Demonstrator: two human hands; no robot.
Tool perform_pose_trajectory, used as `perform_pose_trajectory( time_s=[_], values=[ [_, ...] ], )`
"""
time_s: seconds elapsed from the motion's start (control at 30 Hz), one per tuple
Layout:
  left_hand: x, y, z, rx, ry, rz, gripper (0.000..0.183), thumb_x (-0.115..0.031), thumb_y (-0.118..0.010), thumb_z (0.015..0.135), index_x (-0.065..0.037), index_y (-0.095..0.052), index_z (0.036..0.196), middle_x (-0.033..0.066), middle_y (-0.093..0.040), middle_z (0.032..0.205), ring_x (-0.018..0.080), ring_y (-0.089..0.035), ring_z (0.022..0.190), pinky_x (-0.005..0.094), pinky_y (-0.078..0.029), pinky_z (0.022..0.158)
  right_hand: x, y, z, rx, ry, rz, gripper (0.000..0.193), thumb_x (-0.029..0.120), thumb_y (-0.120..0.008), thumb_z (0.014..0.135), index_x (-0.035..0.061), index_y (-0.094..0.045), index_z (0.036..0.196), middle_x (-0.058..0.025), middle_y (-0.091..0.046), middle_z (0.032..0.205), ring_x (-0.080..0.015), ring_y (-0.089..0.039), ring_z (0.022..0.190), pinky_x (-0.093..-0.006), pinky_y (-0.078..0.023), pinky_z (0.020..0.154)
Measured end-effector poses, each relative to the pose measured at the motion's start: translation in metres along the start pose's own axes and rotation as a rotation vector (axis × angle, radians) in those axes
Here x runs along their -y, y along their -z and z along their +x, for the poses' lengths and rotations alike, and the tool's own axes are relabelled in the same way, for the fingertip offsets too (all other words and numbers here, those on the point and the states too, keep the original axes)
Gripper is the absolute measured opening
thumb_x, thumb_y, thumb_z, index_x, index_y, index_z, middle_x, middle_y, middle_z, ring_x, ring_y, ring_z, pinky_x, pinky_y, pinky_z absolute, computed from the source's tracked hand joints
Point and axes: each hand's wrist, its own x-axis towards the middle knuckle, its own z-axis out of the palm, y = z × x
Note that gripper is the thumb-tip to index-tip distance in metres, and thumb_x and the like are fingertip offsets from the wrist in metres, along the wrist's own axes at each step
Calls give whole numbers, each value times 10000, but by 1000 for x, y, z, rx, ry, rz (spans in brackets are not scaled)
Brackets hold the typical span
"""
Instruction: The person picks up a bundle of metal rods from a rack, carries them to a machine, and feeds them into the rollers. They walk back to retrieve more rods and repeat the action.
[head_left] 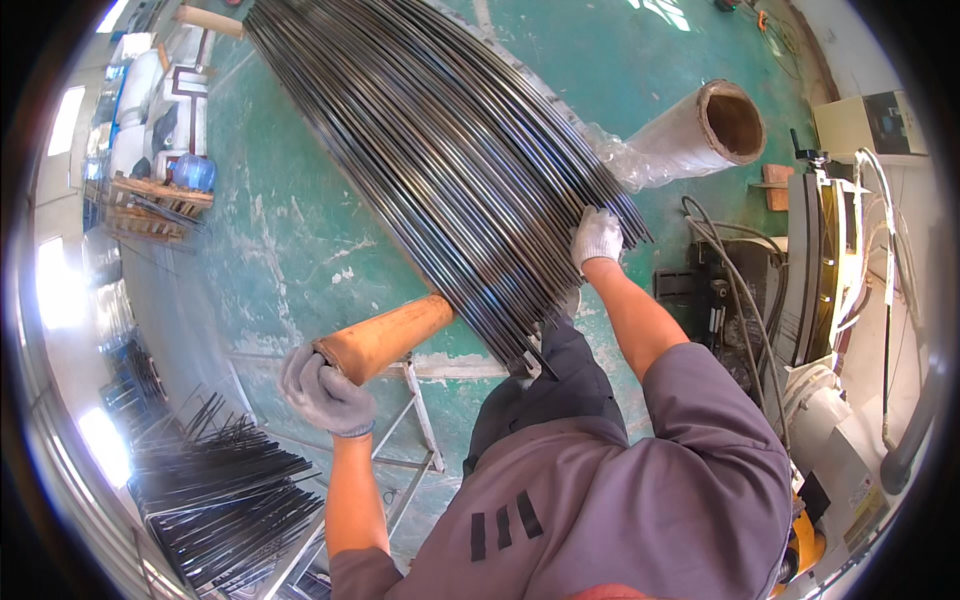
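A wide layer of long, dark metal rods (440,150) runs from the far left toward my body, with its near ends in front of my legs. My right hand (598,238), in a white knit glove, is at the right side of the layer, fingers bent down over the rods near their ends. A brown tube (390,338), perhaps cardboard, sticks out to the left from under the rods. My left hand (325,392), in a grey-coated glove, is closed at the tube's outer end, its fingers curled against the rim.
A large wrapped hollow roll (700,135) lies beyond the rods on the right. Machinery with hoses (815,270) stands at the right. A metal frame (418,415) is below the tube. Dark rods (225,490) are piled at lower left. A pallet (160,205) bears a blue jug (194,172).
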Motion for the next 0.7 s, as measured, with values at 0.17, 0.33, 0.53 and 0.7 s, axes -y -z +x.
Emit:
perform_pose_trajectory(
  time_s=[0.17,0.33,0.53,0.7],
  values=[
    [2,2,2,24,-21,-7,157,-101,-535,1054,-4,-657,1067,184,-715,1175,408,-646,1104,554,-514,1000,-2,-1,9,149,52,39,246,202,-725,983,49,-733,1175,-225,-777,1216,-407,-763,1161,-492,-630,960],
    [3,2,0,20,-28,-24,154,-116,-554,1054,-7,-661,1059,177,-719,1185,408,-652,1111,559,-509,1007,-1,1,-1,292,52,167,319,220,-753,941,7,-813,1170,-264,-789,1205,-409,-769,1147,-473,-619,980],
    [4,4,1,6,-31,-36,133,-116,-581,1034,-12,-663,1035,183,-721,1187,420,-656,1119,554,-504,1016,-11,17,-27,625,86,812,539,300,-927,884,-64,-772,1250,-171,-816,1063,-274,-765,960,-437,-586,879],
    [2,10,4,-1,-23,-83,99,-85,-617,987,-23,-674,1038,184,-724,1189,433,-661,1137,549,-505,1033,-5,25,-63,722,78,1051,567,269,-943,896,-80,-745,1296,-134,-807,1080,-211,-739,947,-402,-575,863]
  ],
)
